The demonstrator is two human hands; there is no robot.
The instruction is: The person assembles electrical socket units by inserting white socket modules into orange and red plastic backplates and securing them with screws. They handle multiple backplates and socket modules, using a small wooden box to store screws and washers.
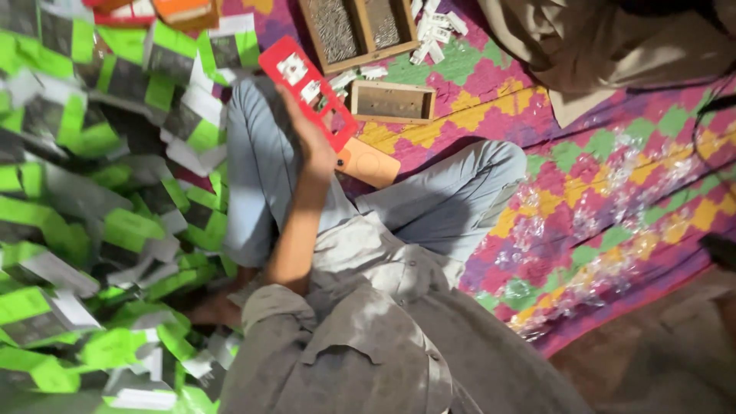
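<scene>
Red plastic tray (308,90), flat and oblong with rectangular cut-outs, some holding small white pieces, is gripped by the left hand (313,146), fingers closed on its lower edge above the seated person's knee. Right hand not visible. Left: heap of green-and-grey cartons (92,192). Beyond: orange card (369,162), wooden compartment boxes (392,101) on a multicoloured patterned floor mat (613,176).

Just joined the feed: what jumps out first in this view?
The heap of green and white flat cartons filling the left side. Next, the red slotted tray held up in the left hand at centre top, above the person's knees. Behind it lie wooden boxes on a bright patterned mat.
</scene>
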